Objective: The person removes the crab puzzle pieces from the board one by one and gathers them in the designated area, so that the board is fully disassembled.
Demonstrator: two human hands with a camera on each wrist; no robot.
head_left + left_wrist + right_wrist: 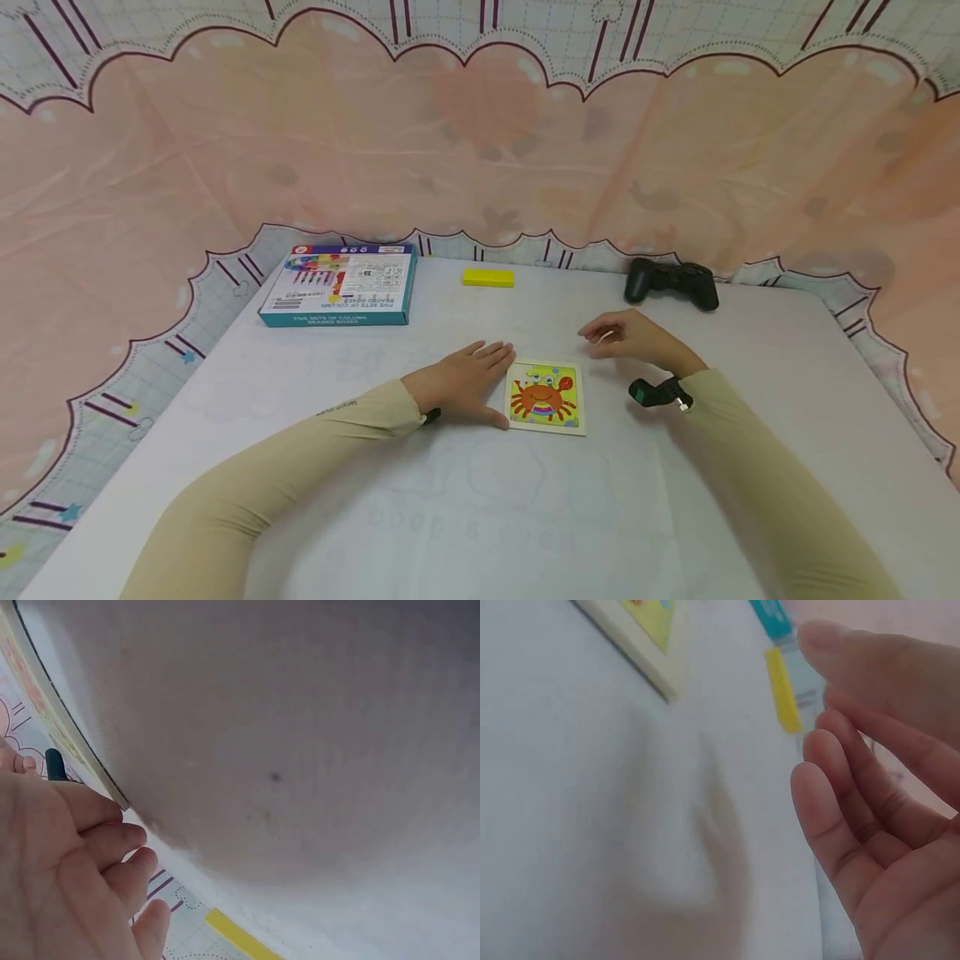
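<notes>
A square crab picture puzzle [543, 396] with a pale frame lies flat on the white table. My left hand [467, 383] is spread at its left side, thumb by the near corner and fingertips by the far one. In the left wrist view, the fingers of the left hand [82, 862] meet the puzzle's edge [82, 750]. To the right of the puzzle and a little beyond it, my right hand [633, 340] hovers over the table with loosely bent fingers. The right wrist view has nothing between the thumb and fingers of the right hand [885, 765].
A flat teal-and-white box [337, 285] lies at the back left. Near the back edge sits a yellow block [488, 278], and at the back right a black game controller [671, 283]. Behind the table hangs a patterned peach cloth [375, 150].
</notes>
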